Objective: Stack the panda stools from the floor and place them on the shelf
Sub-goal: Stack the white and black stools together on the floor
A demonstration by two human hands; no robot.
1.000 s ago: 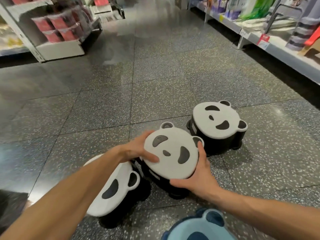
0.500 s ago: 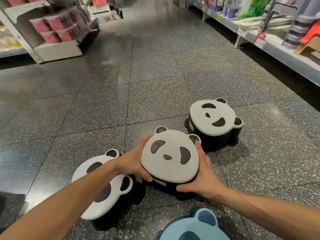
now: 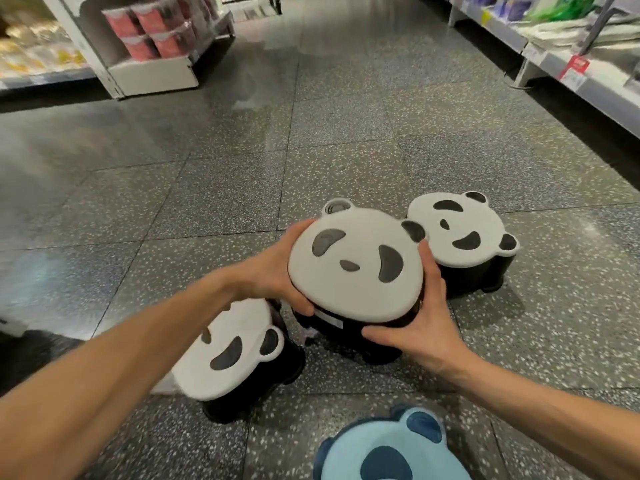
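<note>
Three white-topped, black-bodied panda stools are on the speckled floor. I hold the middle panda stool (image 3: 356,265) by its rim, raised off the floor and tilted toward me. My left hand (image 3: 277,268) grips its left edge and my right hand (image 3: 422,323) grips its lower right edge. A second panda stool (image 3: 460,230) stands just behind it on the right, partly covered by it. The third panda stool (image 3: 228,351) stands at lower left, partly hidden under my left forearm.
A light blue panda stool (image 3: 388,448) sits at the bottom edge near me. A long store shelf (image 3: 568,77) with goods runs along the right. A white shelf unit (image 3: 152,74) with red packages stands at back left. Open aisle floor (image 3: 311,133) lies ahead.
The middle stool has come up off the floor and moved right toward the right-hand stool, now overlapping it. Both hands kept their grip on its rim.
</note>
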